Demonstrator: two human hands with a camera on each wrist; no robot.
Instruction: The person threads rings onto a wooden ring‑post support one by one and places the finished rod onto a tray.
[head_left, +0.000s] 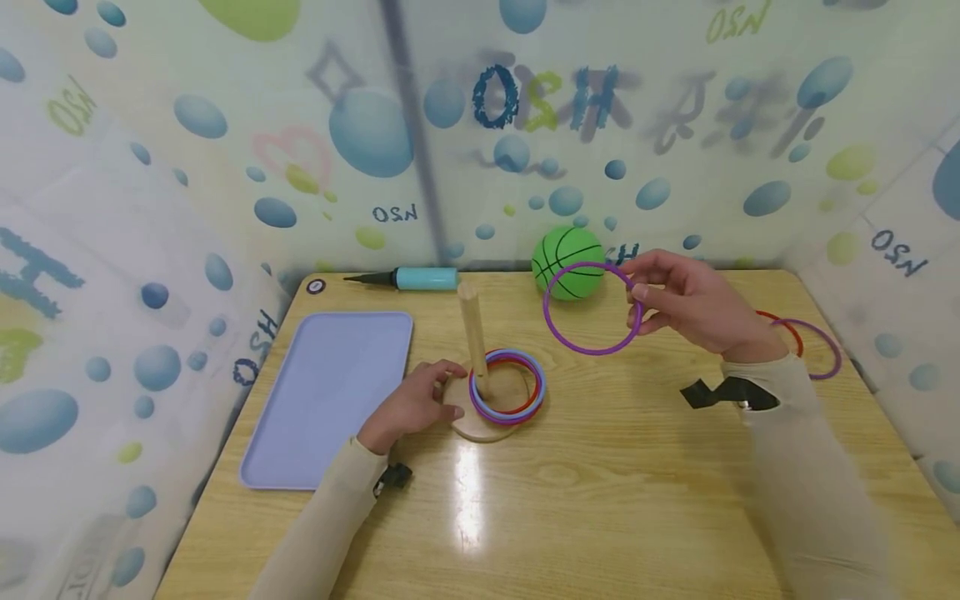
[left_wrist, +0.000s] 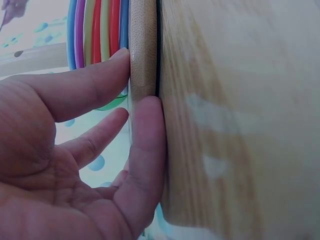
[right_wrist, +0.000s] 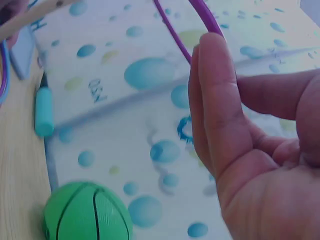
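Between the thumb and fingers of my right hand (head_left: pixel 693 304) a purple ring (head_left: pixel 597 352) is pinched by its side, held up in the air to the right of the peg. My left hand (head_left: pixel 416 400) grips the left edge of a round wooden base (head_left: pixel 480 430), with the thumb near its front and the fingers farther back. From that base rises a wooden peg (head_left: pixel 472 333). Around the peg lie several stacked rings (head_left: pixel 542 387); blue, purple, yellow and red ones (left_wrist: pixel 97 30) show edge-on in the left wrist view.
A lavender tray (head_left: pixel 330 392) lies left of the base. Along the back are a small dark disc (head_left: pixel 316 287), a blue hand pump (head_left: pixel 427 278) and a green ball (head_left: pixel 567 242). Beyond my right wrist lie a red ring (head_left: pixel 798 340) and another purple ring (head_left: pixel 837 354).
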